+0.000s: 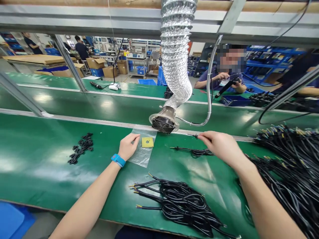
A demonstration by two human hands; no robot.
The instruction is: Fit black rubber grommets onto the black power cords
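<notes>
My left hand (pixel 128 146), with a blue wristband, rests over a clear plastic bag (pixel 143 159). Its fingers are curled closed; anything between them is too small to make out. Just right of the fingertips, a yellow square sponge (pixel 147 142) with a round hole lies on the bag. Further right, my right hand (pixel 220 146) pinches the end of a thin black cable (pixel 195 135), with a small dark piece at the fingertips. Beneath that hand a coiled black cable (pixel 199 152) lies on the green bench, its stripped end pointing left.
Small black plastic clips (pixel 81 149) lie in a heap at left. Coiled cables (pixel 184 205) lie in front, and a large cable pile (pixel 286 166) fills the right. A fan-ended exhaust duct (pixel 164 121) hangs between my hands. Across the bench a person (pixel 221 79) handles a dark part.
</notes>
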